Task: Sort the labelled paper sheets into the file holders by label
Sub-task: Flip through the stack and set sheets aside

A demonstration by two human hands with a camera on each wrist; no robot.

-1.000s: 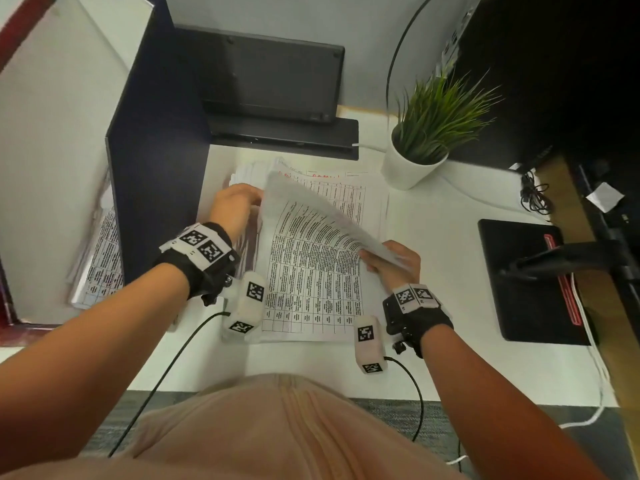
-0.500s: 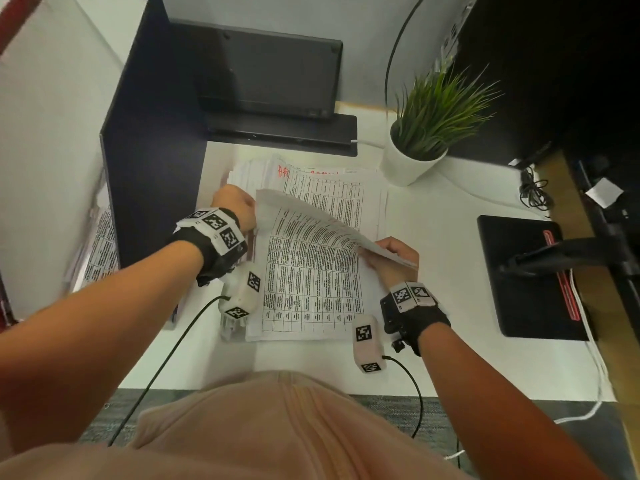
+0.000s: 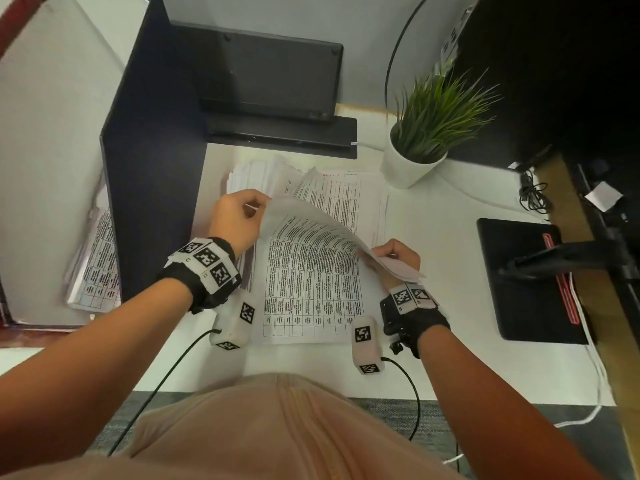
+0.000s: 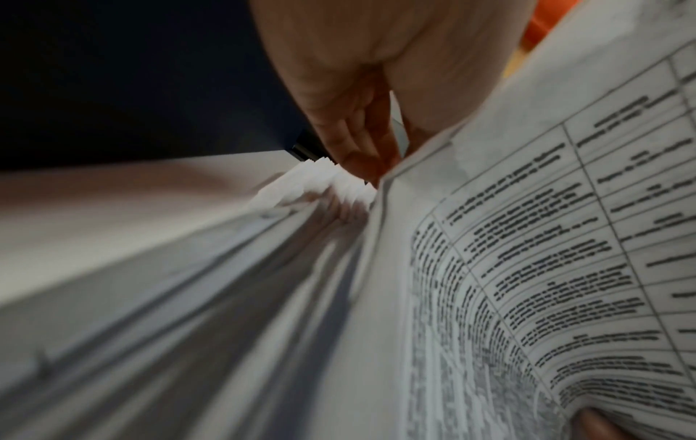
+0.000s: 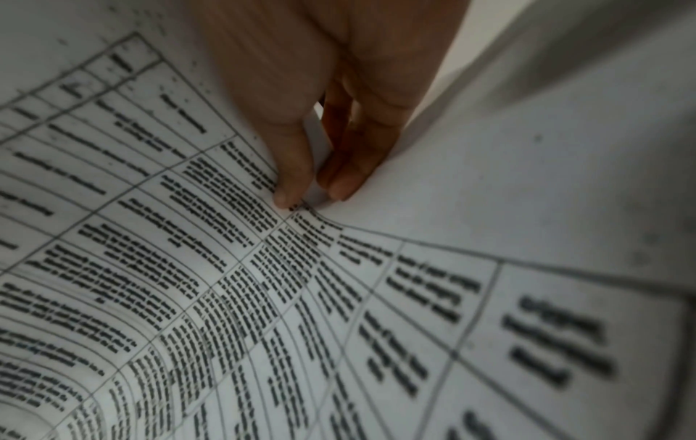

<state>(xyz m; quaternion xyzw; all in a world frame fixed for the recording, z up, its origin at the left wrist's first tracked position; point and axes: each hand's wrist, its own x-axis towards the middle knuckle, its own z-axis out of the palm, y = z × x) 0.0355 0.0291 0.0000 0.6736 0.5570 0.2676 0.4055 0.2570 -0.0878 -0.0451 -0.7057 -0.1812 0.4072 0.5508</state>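
A stack of printed table sheets (image 3: 308, 299) lies on the white desk (image 3: 433, 237) in front of me. Its top sheet (image 3: 298, 211) is lifted and bowed. My left hand (image 3: 256, 207) pinches that sheet's far left corner, and my right hand (image 3: 379, 252) pinches its right edge. The left wrist view shows my left hand (image 4: 380, 166) at the corner of the sheet (image 4: 527, 238), above fanned stack edges (image 4: 327, 184). In the right wrist view, thumb and fingers of my right hand (image 5: 309, 196) pinch the sheet (image 5: 188, 253). A dark file holder (image 3: 149, 161) stands on the left, with filed sheets (image 3: 98, 265) beyond it.
A potted plant (image 3: 426, 133) stands behind the stack on the right. A black laptop-like device (image 3: 270, 74) leans at the back. A black pad (image 3: 523, 282) and cables (image 3: 533, 195) lie at the right. A white panel (image 3: 45, 133) closes the far left.
The lifted sheet's far left corner has come lower and my left hand now pinches it. Both hands have stayed almost in place.
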